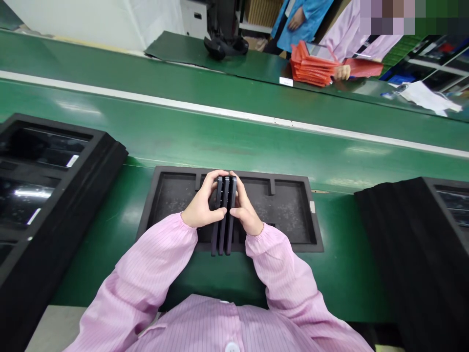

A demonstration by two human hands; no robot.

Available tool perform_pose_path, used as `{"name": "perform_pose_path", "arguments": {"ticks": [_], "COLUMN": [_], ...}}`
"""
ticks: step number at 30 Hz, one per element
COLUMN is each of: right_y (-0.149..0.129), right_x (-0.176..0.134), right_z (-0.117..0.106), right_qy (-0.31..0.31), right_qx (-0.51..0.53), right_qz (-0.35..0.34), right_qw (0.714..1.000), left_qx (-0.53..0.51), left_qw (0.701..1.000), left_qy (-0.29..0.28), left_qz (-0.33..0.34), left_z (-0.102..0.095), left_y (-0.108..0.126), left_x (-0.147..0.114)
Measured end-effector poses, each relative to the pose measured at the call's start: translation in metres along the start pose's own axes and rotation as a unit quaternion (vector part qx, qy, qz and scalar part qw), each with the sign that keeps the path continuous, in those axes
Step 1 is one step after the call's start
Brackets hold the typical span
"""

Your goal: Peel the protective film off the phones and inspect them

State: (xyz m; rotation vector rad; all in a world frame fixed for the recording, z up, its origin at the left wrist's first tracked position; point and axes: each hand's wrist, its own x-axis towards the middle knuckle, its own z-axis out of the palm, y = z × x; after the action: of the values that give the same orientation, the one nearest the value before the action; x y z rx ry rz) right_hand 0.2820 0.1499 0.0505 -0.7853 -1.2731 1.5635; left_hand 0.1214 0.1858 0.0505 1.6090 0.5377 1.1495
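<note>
Three thin dark flat panels (224, 230) stand on edge side by side, pressed between my two hands. My left hand (205, 201) is closed on their left side, thumb along the near edges. From the right, my right hand (245, 205) grips the same set, its thumb also on the near edges. The panels' broad faces are turned away, so their exact kind is hidden. Beneath them lies a black foam tray (293, 210) with shallow recesses; no other panels show in its visible parts.
At left, a stack of black foam trays (91, 161) holds glossy dark panels. Another tray stack (388, 220) rises at right. Across the green bench (220, 132), a person in pink handles red-orange sleeves (311, 66); another in blue (308, 19) stands behind.
</note>
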Motion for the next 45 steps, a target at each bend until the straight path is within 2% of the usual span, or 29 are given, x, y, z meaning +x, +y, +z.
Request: {"name": "perform_pose_path", "arguments": {"ticks": [4,8,14,20,27,32,38,45], "right_y": [0.005,0.007,0.004,0.005,0.005,0.000,-0.003,-0.001], "right_x": [0.001,0.003,0.005,0.005,0.007,0.009,0.007,0.009], "right_z": [-0.001,0.000,0.001,0.000,0.001,0.004,0.005,0.006], "right_qy": [0.015,0.046,0.062,0.054,0.112,0.109,0.063,0.078], "right_qx": [0.017,0.022,0.016,0.023,-0.034,-0.044,-0.047,-0.062], "right_qz": [-0.006,-0.007,-0.016,-0.032,-0.031,-0.031,-0.028,-0.022], "right_qw": [1.000,0.999,0.998,0.998,0.993,0.993,0.996,0.995], "left_qx": [-0.009,-0.083,-0.078,-0.070,-0.067,-0.068,-0.019,-0.012], "left_qw": [1.000,0.996,0.997,0.997,0.997,0.996,0.995,0.994], "left_qy": [-0.010,-0.024,0.011,0.017,0.045,0.056,0.091,0.104], "left_qz": [0.001,-0.006,-0.001,0.000,-0.015,-0.013,-0.027,-0.036], "left_z": [-0.004,-0.005,-0.004,-0.004,0.002,0.003,0.007,0.009], "left_y": [-0.004,-0.007,-0.009,-0.009,-0.005,-0.002,0.004,0.005], "left_x": [0.000,0.001,0.002,0.003,0.006,0.007,0.009,0.011]}}
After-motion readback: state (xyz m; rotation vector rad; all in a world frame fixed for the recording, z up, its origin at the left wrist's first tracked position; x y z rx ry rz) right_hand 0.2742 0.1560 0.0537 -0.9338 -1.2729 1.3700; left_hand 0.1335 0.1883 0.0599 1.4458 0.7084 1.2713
